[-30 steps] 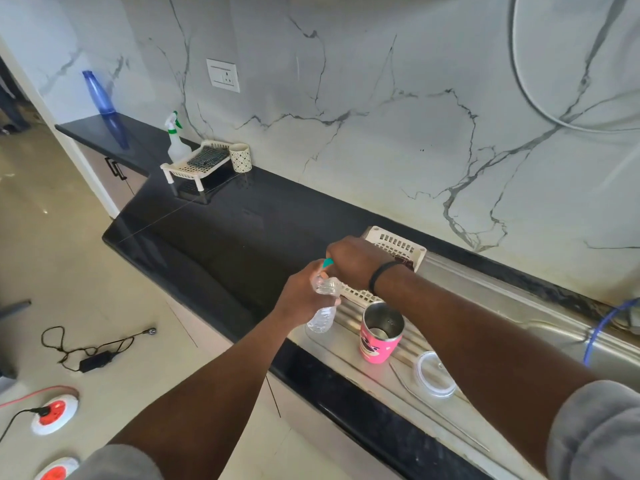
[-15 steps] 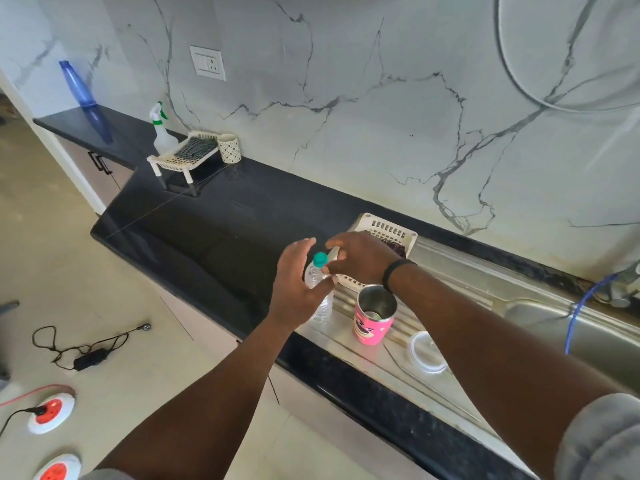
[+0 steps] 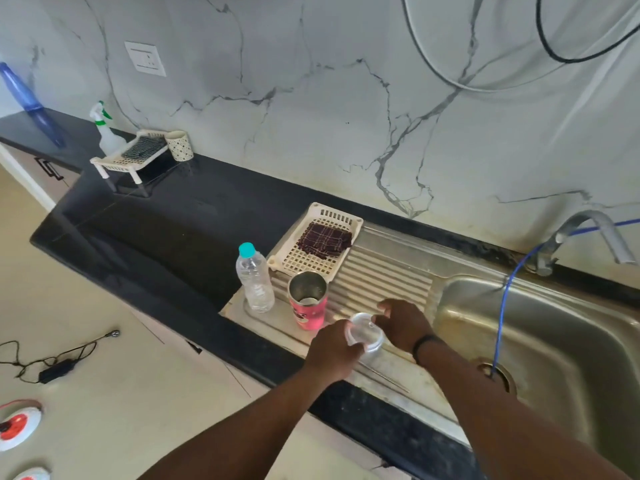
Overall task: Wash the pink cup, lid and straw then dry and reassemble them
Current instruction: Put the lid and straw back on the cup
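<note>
The pink cup [image 3: 308, 306] stands upright and open on the steel drainboard [image 3: 388, 271]. Just right of it, both hands hold the clear round lid [image 3: 363, 336] lifted a little above the drainboard. My left hand [image 3: 330, 351] grips its left edge and my right hand [image 3: 403, 323] pinches its right edge. The thin clear straw [image 3: 384, 375] lies flat on the drainboard under the hands, partly hidden.
A clear water bottle [image 3: 254, 278] with a teal cap stands left of the cup. A white plastic rack [image 3: 311, 244] holds a dark checked cloth [image 3: 325, 239]. The steel sink [image 3: 540, 341], a tap [image 3: 588, 233] and a blue hose [image 3: 502, 313] lie to the right.
Both hands let go of the water bottle, which now stands on the drainboard, and moved right to pick up the clear lid. The view turned right toward the sink.
</note>
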